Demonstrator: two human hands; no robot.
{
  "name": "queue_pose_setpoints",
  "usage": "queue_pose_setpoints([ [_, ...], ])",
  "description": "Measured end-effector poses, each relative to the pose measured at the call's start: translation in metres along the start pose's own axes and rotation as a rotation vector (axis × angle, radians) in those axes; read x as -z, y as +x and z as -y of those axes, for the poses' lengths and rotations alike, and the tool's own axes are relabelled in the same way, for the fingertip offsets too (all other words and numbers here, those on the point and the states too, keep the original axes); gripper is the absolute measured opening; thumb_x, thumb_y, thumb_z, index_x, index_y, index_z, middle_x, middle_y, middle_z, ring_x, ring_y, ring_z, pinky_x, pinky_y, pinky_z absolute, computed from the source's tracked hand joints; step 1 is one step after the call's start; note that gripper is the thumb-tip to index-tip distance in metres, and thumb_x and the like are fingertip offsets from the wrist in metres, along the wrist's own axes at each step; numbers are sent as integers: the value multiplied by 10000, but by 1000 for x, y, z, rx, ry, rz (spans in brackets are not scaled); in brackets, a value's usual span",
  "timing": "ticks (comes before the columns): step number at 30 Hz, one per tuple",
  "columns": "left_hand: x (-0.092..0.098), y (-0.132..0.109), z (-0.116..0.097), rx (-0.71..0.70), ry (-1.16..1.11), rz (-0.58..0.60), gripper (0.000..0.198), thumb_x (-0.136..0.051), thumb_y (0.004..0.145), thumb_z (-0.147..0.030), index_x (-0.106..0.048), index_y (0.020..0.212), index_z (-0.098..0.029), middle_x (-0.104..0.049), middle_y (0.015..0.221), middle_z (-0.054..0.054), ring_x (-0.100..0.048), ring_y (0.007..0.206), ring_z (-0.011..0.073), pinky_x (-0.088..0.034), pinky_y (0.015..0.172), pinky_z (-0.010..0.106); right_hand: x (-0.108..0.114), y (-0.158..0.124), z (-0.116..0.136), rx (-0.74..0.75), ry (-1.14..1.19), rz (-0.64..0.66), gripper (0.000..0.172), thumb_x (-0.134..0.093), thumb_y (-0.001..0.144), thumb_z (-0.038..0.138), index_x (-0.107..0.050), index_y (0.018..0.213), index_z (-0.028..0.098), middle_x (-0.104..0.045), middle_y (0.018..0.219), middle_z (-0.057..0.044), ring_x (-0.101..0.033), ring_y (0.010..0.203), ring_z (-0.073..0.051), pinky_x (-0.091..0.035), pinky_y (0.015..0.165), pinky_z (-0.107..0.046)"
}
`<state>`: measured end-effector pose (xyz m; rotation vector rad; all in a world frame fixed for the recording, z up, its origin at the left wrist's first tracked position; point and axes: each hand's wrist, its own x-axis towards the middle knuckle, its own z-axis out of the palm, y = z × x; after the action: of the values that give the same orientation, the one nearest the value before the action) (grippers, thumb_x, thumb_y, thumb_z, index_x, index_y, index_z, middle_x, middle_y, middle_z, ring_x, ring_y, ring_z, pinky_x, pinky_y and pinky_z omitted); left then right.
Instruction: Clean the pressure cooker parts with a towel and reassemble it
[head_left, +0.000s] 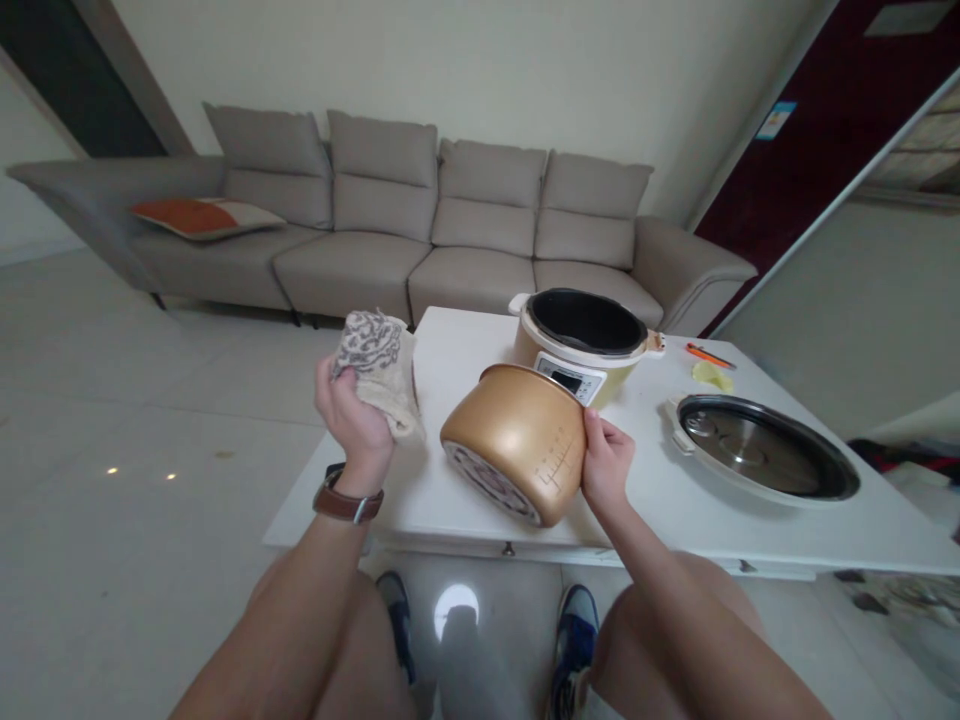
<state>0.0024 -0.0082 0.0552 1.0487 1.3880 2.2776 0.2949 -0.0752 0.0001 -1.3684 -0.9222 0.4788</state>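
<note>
My left hand (351,412) is closed around a folded beige cloth (382,375) with a grey pattern, raised beside the left part of the table. My right hand (606,458) grips the rim of a gold inner pot (517,435), which is tilted so its scuffed base faces down and left toward me. Measuring marks show on the pot's outer wall. Behind it stands the rice cooker body (619,380), its top uncovered and its dark inside visible. The control panel (570,378) is partly covered by the pot. The cooker's lid (765,450) lies at the right with its inner side up.
The white table (450,510) has drawers along its front, close to my knees. An orange utility knife (709,355) and a yellow piece (711,376) lie at its back right. Beyond stands a grey sofa (480,270) with an orange and white cushion (206,217).
</note>
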Motion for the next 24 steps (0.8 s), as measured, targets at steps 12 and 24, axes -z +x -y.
queue_pose_setpoints([
  [12, 14, 30, 0, 91, -159, -129, 140, -475, 832, -205, -608, 871, -183, -596, 854, 3, -566, 844, 150, -453, 785, 242, -62, -11, 7, 644, -356, 37, 570, -610, 949, 554, -528, 517, 192, -478, 493, 25, -398, 506, -109, -303, 543, -272],
  [24, 29, 38, 11, 66, -301, -177, 132, -482, 878, -270, -571, 936, -193, -548, 906, 15, -572, 914, 172, -480, 875, 305, -167, -9, 1, 1293, -756, 308, 556, -544, 1028, 511, -550, 570, 195, -574, 542, -3, -449, 555, -131, -216, 638, -335],
])
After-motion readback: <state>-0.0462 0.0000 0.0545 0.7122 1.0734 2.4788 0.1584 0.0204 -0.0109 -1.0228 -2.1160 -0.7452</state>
